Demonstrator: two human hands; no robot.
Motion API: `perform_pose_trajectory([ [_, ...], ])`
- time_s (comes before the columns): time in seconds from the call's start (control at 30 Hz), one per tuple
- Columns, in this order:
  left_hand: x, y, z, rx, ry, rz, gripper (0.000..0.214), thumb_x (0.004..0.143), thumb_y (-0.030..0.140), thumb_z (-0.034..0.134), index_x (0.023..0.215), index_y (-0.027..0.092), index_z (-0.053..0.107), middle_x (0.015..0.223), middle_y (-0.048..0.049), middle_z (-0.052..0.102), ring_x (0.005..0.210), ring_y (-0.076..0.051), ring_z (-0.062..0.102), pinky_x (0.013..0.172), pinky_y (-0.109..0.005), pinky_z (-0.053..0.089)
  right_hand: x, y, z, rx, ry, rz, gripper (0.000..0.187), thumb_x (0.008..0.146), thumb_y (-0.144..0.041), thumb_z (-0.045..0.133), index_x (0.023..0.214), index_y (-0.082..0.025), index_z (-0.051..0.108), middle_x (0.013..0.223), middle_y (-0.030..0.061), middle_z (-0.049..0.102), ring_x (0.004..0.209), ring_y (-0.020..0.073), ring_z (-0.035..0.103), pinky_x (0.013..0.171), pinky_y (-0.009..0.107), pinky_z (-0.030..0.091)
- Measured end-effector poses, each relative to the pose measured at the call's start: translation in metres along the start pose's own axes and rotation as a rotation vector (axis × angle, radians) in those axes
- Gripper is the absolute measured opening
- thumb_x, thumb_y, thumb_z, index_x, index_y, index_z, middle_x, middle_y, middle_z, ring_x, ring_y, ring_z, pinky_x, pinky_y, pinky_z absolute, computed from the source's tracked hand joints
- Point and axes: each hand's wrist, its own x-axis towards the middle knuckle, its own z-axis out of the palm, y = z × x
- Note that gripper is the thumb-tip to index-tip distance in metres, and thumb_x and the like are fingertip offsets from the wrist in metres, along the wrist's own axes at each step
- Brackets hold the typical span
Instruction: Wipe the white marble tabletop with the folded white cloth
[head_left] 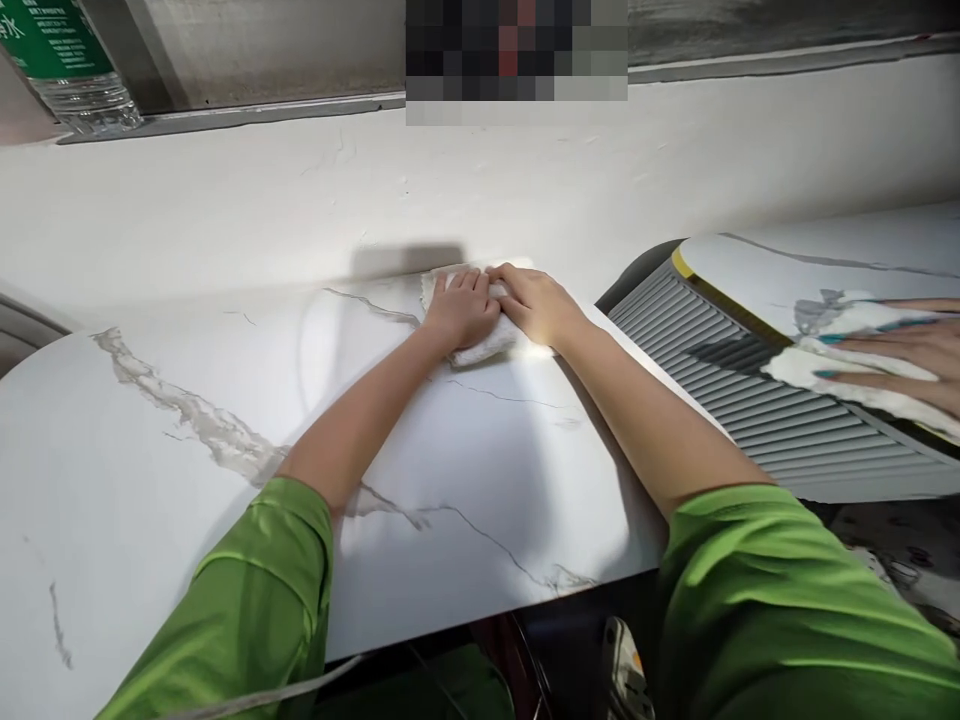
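A folded white cloth (487,345) lies on the white marble-patterned tabletop (480,430), at its far edge by the wall. My left hand (463,308) rests flat on top of the cloth, fingers stretched toward the wall. Beside it, my right hand (538,303) is bent at the fingers and closed on the cloth's right part, its thumb toward my left hand. Part of the cloth is hidden under both hands.
At the right, another person's hand (900,365) presses a white cloth (817,370) on a second table with a ribbed grey side (697,370). A water bottle (75,70) stands on the ledge at the upper left. The white wall (262,200) borders the table's far side.
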Motion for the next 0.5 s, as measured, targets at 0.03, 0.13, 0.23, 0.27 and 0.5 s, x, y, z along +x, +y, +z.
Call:
perform_pose_trajectory([
  [0.03,0.0,-0.004,0.0,0.003,0.009,-0.008,0.057,0.101,0.028,0.021,0.153,0.004,0.028,0.162,-0.0135,0.027,0.151,-0.023,0.021,0.124,-0.046,0.009,0.004,-0.001,0.002,-0.001,-0.002,-0.003,0.039,0.081,-0.023,0.042,0.117,-0.021,0.058,0.113,0.0129,0.07,0.104,0.0339,0.062,0.089,0.05,0.049],
  [0.13,-0.008,-0.009,0.0,0.012,0.02,-0.026,0.057,0.102,0.027,0.02,0.153,0.005,0.028,0.162,-0.0133,0.027,0.151,-0.023,0.02,0.124,-0.047,0.009,0.004,-0.01,0.004,-0.008,0.005,-0.009,0.04,0.081,-0.023,0.043,0.118,-0.02,0.058,0.11,0.012,0.071,0.104,0.0336,0.062,0.09,0.05,0.049],
  [0.23,-0.031,-0.008,-0.002,0.02,0.001,-0.023,0.058,0.102,0.027,0.019,0.154,0.003,0.025,0.163,-0.0137,0.025,0.152,-0.024,0.019,0.124,-0.047,0.009,-0.007,-0.028,0.003,-0.018,-0.003,-0.019,0.041,0.081,-0.023,0.043,0.119,-0.017,0.058,0.112,0.0142,0.07,0.106,0.0351,0.062,0.093,0.052,0.048],
  [0.27,-0.042,-0.007,-0.004,0.025,-0.01,-0.019,0.058,0.101,0.027,0.019,0.154,0.002,0.024,0.163,-0.0143,0.024,0.152,-0.024,0.018,0.124,-0.048,0.008,-0.013,-0.036,0.003,-0.019,-0.008,-0.027,0.042,0.081,-0.023,0.043,0.119,-0.016,0.059,0.113,0.0149,0.07,0.107,0.0355,0.062,0.094,0.052,0.048],
  [0.5,-0.149,0.008,-0.011,0.051,-0.034,0.039,0.059,0.101,0.026,0.021,0.153,-0.001,0.025,0.162,-0.0184,0.024,0.151,-0.028,0.02,0.123,-0.053,0.012,-0.084,-0.121,-0.007,-0.01,0.017,-0.078,0.045,0.085,-0.021,0.04,0.126,-0.01,0.055,0.127,0.0191,0.065,0.121,0.0353,0.058,0.104,0.055,0.045],
])
